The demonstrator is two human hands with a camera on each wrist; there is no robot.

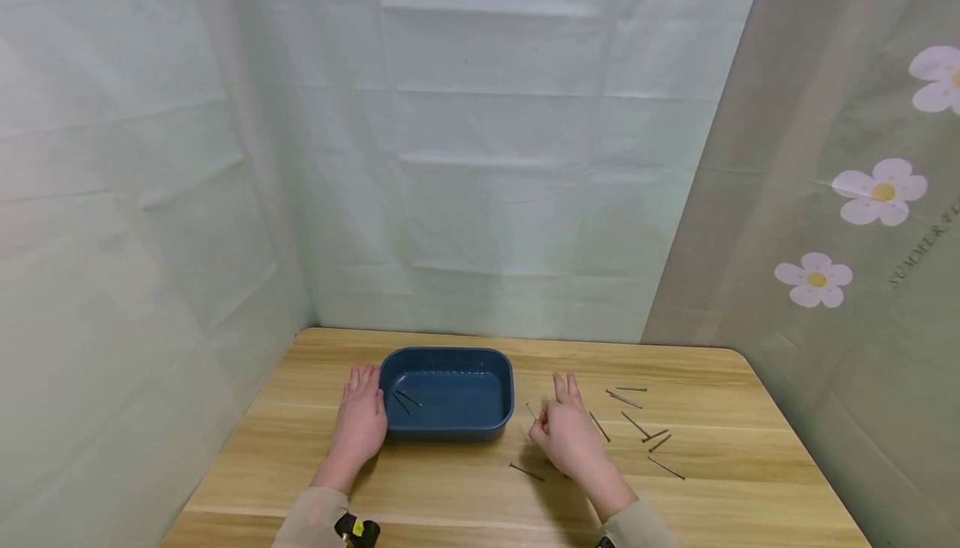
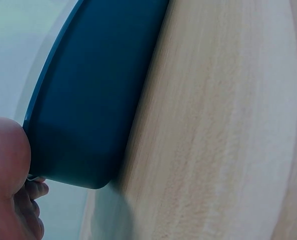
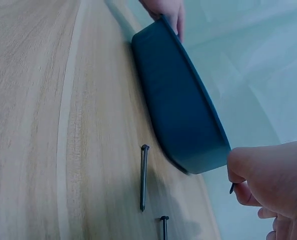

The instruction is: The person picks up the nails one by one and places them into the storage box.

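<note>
The right hand (image 1: 572, 433) rests on the wooden table (image 1: 465, 490) just right of the blue tray (image 1: 447, 399), thumb and forefinger pinching a nail (image 1: 531, 411) while the other fingers point away, loosely straight. In the right wrist view only the dark tip of that pinched nail (image 3: 232, 188) peeks out beside the curled fingers, close to the tray's near corner (image 3: 203, 155). The left hand (image 1: 360, 425) lies flat, fingers straight and together, pressed against the tray's left wall; the left wrist view shows the palm (image 2: 6, 165) touching the rim at the corner.

Inside the tray lie two nails (image 1: 405, 399), near its left end; neither wrist view shows the tray's inside. One loose nail (image 1: 527, 471) lies on the table in front of the right hand, toward the person. The right wrist view shows a nail (image 3: 144, 176) lying just off the tray's wall, with another nail's head (image 3: 164, 225) nearer the camera. A scatter of loose nails (image 1: 637, 423) lies right of the hand, well short of the table's right edge.

Bare wood runs along the near side between both sleeves. Behind the tray a narrow strip of table meets the pale curtain (image 1: 495, 156); the flowered curtain (image 1: 862, 223) hangs along the right.
</note>
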